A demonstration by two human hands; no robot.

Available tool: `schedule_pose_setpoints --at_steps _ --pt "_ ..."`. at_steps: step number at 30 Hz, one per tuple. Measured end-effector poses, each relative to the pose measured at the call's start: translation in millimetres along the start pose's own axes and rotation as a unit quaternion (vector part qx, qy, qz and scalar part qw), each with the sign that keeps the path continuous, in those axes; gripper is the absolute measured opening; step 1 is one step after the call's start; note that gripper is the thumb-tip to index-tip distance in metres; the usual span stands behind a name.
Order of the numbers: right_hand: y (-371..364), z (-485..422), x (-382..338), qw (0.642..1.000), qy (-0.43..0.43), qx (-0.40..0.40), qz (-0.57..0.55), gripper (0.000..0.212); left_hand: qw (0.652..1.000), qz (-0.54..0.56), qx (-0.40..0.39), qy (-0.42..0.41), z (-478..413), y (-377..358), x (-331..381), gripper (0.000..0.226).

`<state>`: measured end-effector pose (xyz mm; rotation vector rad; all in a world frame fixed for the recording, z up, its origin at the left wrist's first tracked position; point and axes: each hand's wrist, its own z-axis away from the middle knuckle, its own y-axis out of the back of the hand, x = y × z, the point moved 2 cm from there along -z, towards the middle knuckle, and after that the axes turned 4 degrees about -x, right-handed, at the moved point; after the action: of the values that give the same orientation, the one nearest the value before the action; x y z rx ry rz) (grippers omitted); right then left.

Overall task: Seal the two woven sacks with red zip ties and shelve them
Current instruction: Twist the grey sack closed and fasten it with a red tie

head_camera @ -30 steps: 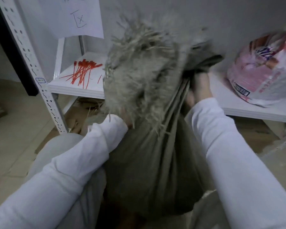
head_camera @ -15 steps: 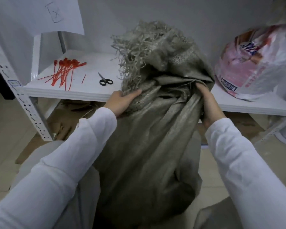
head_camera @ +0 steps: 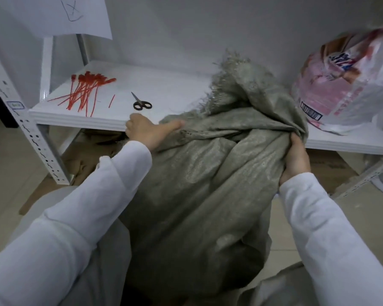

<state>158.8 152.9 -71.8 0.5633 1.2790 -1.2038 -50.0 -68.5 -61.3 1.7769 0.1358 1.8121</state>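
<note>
- White shelf (head_camera: 164, 89), grey wall behind, tiled floor.
- Sack (head_camera: 197, 184) leans on the shelf's front edge, frayed mouth unsealed. Soft, limp woven plastic, bulky, likely heavy; take it by the gathered neck.
- Left hand (head_camera: 148, 132) pinches rim, thumb on top; right hand (head_camera: 295, 157) fists bunched cloth.
- Zip ties (head_camera: 84, 91) and scissors (head_camera: 140, 103) on shelf left; glossy pink bag (head_camera: 345, 85) right.

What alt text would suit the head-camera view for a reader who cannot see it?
A person in white sleeves holds a grey-green woven sack, the right hand gripping bunched fabric near its frayed mouth, the left hand touching its other side. Behind, a white shelf carries red zip ties, black-handled scissors and a pink-and-white plastic bag.
</note>
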Motion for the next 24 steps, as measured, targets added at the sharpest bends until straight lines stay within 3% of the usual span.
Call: schedule_pose_setpoints --at_steps 3,5,8,9,11,15,17,19,21,23,24 --pt "-9.0 9.8 -3.8 0.992 0.004 -0.07 -0.108 0.046 0.975 -0.051 -0.215 -0.008 2.8 -18.4 -3.9 0.136" --pt "-17.6 16.4 -2.2 0.984 0.006 -0.12 -0.13 0.05 0.945 -0.123 -0.299 -0.043 12.4 -36.6 -4.0 0.14" --pt "-29.8 29.6 2.8 0.975 -0.015 -0.177 -0.132 0.058 0.909 -0.165 -0.376 -0.068 24.1 -63.8 -7.3 0.112" --pt "-32.1 33.3 3.4 0.973 -0.015 -0.187 -0.133 0.057 0.908 -0.174 -0.374 -0.079 24.8 -70.7 -9.0 0.09" --pt "-33.2 38.5 -0.7 0.965 0.006 -0.212 -0.154 0.041 0.932 -0.186 -0.287 -0.117 21.0 -74.4 -9.0 0.049" --pt "-21.6 40.1 -26.8 0.943 0.102 -0.222 -0.225 0.024 0.979 -0.08 -0.03 -0.184 13.4 -50.7 9.1 0.031" --pt "-14.6 40.3 -40.9 0.932 0.145 -0.226 -0.244 0.024 0.983 0.003 -0.022 -0.185 11.8 -40.8 15.9 0.019" --pt "-12.0 41.0 -48.5 0.923 0.167 -0.231 -0.26 0.027 0.982 0.022 -0.081 -0.17 13.1 -43.9 15.5 0.037" --pt "-15.9 40.7 -45.9 0.917 0.152 -0.258 -0.264 0.025 0.974 0.018 -0.159 -0.159 18.9 -52.3 10.8 0.035" --pt "-29.2 44.6 -36.6 0.921 0.116 -0.292 -0.232 0.02 0.958 0.042 -0.251 -0.133 24.0 -59.7 6.4 0.079" --pt "-35.2 44.8 -29.8 0.924 0.1 -0.302 -0.213 0.03 0.947 0.062 -0.289 -0.124 27.5 -62.2 5.3 0.098"
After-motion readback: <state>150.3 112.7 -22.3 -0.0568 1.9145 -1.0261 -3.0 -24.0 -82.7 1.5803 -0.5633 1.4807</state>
